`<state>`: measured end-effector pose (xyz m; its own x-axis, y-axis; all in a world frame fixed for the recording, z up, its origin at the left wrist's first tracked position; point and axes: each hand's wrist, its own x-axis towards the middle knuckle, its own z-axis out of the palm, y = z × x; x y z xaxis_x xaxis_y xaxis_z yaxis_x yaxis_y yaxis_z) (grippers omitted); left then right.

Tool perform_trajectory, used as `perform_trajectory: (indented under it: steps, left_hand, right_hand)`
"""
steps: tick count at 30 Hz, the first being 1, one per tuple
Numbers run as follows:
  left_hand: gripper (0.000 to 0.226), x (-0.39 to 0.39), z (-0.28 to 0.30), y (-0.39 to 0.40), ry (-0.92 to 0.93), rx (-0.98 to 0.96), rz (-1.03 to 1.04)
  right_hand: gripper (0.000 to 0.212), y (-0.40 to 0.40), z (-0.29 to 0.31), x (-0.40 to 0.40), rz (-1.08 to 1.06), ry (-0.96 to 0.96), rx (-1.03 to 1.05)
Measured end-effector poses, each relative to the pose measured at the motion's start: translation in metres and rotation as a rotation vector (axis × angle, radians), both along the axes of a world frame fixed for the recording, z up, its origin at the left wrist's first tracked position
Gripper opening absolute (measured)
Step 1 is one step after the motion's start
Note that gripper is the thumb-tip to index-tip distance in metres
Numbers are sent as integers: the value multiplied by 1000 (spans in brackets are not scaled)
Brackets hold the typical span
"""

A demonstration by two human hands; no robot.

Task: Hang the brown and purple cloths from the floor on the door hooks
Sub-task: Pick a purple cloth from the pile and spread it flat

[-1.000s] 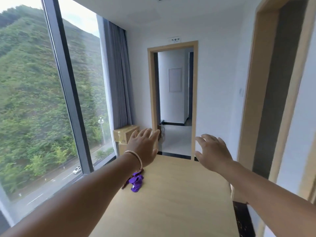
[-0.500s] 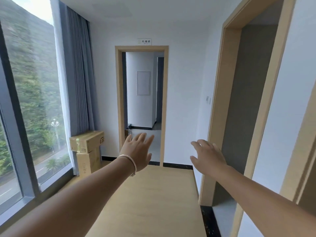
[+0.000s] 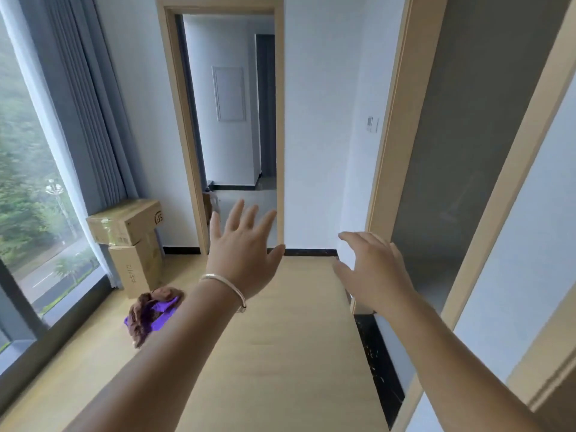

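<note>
Both arms reach out in front of the person. The left hand [image 3: 241, 254] is held up with its fingers spread wide apart, and it holds nothing. A thin bracelet [image 3: 224, 286] sits on that wrist. The right hand [image 3: 372, 272] is also out in the air, its fingers loose and a little bent, and it holds nothing too. The brown cloth [image 3: 146, 310] and the purple cloth [image 3: 163, 311] lie in one heap on the wood floor [image 3: 280, 353], down by the left arm and partly hidden behind it. The brown one lies over the purple one. Just behind the heap, two boxes [image 3: 131, 238] are stacked by the window [image 3: 31, 188] and the grey curtain [image 3: 90, 98]. A doorway [image 3: 230, 120] stands straight ahead.
</note>
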<state>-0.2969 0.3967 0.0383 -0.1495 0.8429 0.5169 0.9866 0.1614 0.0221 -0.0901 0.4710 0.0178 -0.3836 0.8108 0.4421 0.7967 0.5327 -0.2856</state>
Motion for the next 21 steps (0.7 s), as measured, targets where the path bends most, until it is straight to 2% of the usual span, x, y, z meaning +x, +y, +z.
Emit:
perform_trajectory:
  steps: [4,8,14,21]
  left_hand:
    - [64,15,-45,10,-116,-41,1]
    - [67,26,-76,47,-185,-154,0]
    - [67,34,-79,135,-235,-190,23]
    - [70,52,-85,227,-258,-225,39]
  right_hand:
    - [50,7,-38,-5,27,-1,-65]
    - [52,49,-62,7,48,-7,-128]
    - [52,133,-64,23,83,118,-243]
    - [55,234,-73,41,91,108,-319]
